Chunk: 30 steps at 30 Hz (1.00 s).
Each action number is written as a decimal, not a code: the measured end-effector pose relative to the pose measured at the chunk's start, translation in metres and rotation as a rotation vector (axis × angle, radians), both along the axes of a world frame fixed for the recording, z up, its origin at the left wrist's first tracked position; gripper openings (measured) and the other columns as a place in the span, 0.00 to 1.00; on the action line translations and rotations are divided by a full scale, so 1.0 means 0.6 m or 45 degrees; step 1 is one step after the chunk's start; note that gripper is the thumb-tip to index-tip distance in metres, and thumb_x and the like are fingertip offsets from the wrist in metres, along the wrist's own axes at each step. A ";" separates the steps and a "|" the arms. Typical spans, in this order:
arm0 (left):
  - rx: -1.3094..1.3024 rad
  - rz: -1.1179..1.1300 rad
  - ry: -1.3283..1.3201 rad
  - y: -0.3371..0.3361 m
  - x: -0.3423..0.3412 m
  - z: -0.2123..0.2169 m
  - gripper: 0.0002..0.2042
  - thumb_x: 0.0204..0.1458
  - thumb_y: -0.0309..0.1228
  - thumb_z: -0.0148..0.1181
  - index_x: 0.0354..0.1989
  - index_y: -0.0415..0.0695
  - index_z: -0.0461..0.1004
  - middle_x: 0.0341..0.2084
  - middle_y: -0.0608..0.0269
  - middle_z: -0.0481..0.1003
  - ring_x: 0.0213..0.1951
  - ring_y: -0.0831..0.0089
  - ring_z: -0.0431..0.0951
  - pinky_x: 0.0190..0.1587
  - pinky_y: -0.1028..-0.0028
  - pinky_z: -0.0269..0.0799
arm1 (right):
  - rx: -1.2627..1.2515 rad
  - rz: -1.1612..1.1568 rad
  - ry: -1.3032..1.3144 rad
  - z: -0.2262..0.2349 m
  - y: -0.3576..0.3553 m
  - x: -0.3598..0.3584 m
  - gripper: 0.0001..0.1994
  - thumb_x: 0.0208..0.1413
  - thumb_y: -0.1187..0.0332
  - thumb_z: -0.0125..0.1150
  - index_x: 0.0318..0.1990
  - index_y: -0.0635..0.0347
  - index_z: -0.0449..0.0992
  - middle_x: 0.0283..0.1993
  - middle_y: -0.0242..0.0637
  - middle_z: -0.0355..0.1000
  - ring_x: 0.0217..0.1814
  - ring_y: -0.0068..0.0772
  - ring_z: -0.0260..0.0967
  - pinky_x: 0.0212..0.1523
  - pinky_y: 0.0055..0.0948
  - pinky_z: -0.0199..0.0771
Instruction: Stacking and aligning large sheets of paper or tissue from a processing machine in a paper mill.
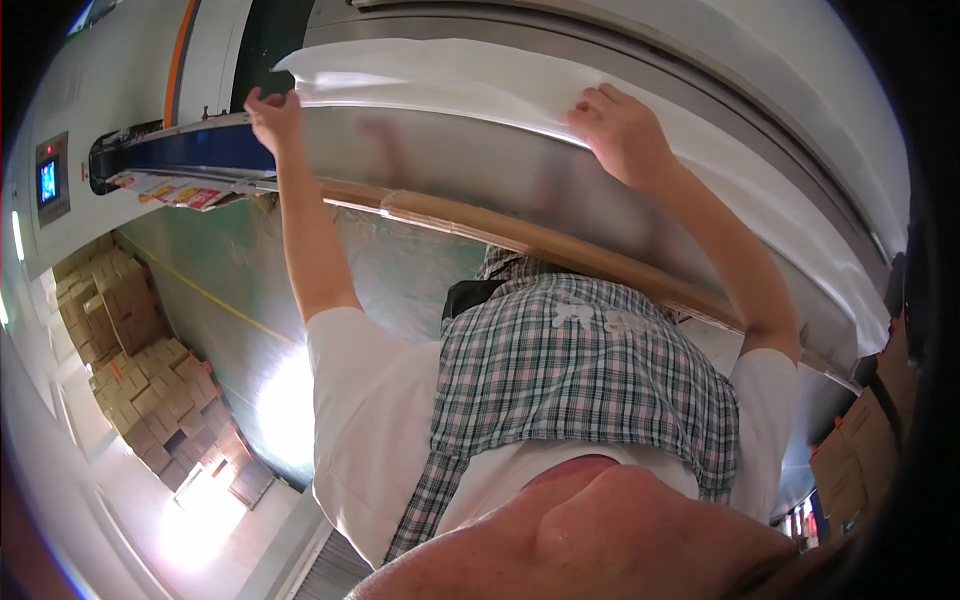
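Note:
A long, glossy white sheet (430, 75) of cloth-like material lies across the metal bed of a machine, sagging in soft folds. My left hand (275, 122) is at the sheet's near left corner, its fingers bent and closed on the edge. Farther right, my right hand (618, 132) has curled fingers pinching the sheet's near edge; the fingertips are partly hidden. Below that edge runs a smooth metal front panel (450, 145), with dim reflections of my arms in it.
A brown strip (480, 225) runs along the bed's front, close to my checked apron (590, 370). At left stand a machine housing with a lit control screen (49, 180), a blue panel (200, 150) and printed papers (190, 190). Stacked cartons (165, 410) stand on the floor behind.

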<state>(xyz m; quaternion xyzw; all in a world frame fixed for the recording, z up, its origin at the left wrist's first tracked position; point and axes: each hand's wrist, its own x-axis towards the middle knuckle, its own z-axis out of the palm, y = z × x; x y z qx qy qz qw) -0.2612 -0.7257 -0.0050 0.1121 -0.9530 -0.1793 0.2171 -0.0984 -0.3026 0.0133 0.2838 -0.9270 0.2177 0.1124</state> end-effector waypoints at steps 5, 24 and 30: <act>-0.331 -0.920 0.309 0.184 0.013 0.114 0.17 0.39 0.37 0.62 0.38 0.46 0.70 0.34 0.59 0.69 0.37 0.62 0.69 0.41 0.66 0.64 | 0.037 -0.081 0.033 -0.011 -0.001 0.005 0.08 0.35 0.75 0.55 0.28 0.56 0.69 0.30 0.32 0.65 0.35 0.33 0.63 0.36 0.31 0.64; -0.917 -0.701 -0.579 0.060 0.069 -0.023 0.14 0.54 0.36 0.40 0.38 0.41 0.70 0.35 0.50 0.71 0.39 0.55 0.69 0.42 0.60 0.63 | 0.338 -0.998 -0.279 0.026 0.452 0.317 0.26 0.30 0.80 0.57 0.44 0.51 0.66 0.45 0.36 0.59 0.44 0.40 0.63 0.39 0.33 0.69; -0.703 -0.732 -0.622 0.227 0.134 -0.075 0.22 0.54 0.49 0.34 0.48 0.50 0.67 0.50 0.53 0.63 0.53 0.56 0.59 0.54 0.56 0.51 | 0.297 -1.291 -0.233 0.012 0.628 0.411 0.25 0.32 0.80 0.57 0.43 0.49 0.66 0.47 0.33 0.59 0.47 0.36 0.63 0.41 0.32 0.69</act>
